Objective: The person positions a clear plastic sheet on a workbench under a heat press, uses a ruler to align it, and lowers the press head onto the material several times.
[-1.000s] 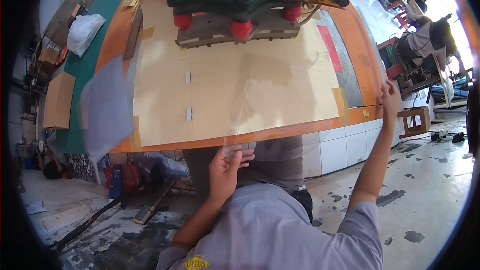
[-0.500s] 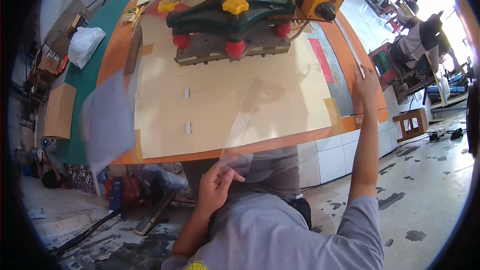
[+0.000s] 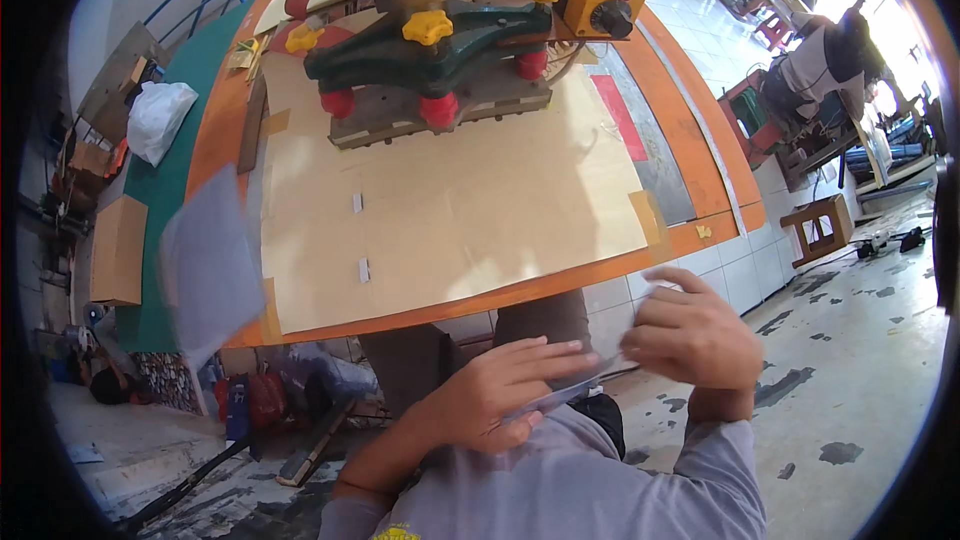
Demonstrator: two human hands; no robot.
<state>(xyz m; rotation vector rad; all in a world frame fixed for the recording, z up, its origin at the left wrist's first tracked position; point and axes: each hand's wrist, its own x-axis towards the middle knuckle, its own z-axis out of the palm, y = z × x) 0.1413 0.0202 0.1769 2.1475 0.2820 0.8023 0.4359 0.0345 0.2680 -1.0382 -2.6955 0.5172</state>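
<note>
My left hand [image 3: 505, 392] is in front of my body, below the table's near edge. Its thumb and fingers pinch a clear plastic sheet [image 3: 565, 397], seen nearly edge-on. Close by on the right is my right hand [image 3: 695, 332], its fingers bent and the index finger raised. Motion smears its fingertips near the sheet's edge, so whether they grip it is unclear. Beyond both hands, a large cream sheet [image 3: 480, 230] lies taped on the orange tabletop [image 3: 690, 237], with two small white pieces [image 3: 364, 270] on its left part.
A press head with yellow knobs [image 3: 428, 28] and red feet stands over the sheet's far side, with a yellow control box [image 3: 598, 2]. A translucent sheet [image 3: 212, 260] hangs at the left edge. A metal strip [image 3: 700, 125] lies along the right. A stool [image 3: 820, 230] stands on the floor.
My right hand has left the metal strip at the table's right and come down beside my left hand. My left hand has moved right, bringing the clear sheet off the table toward my body.
</note>
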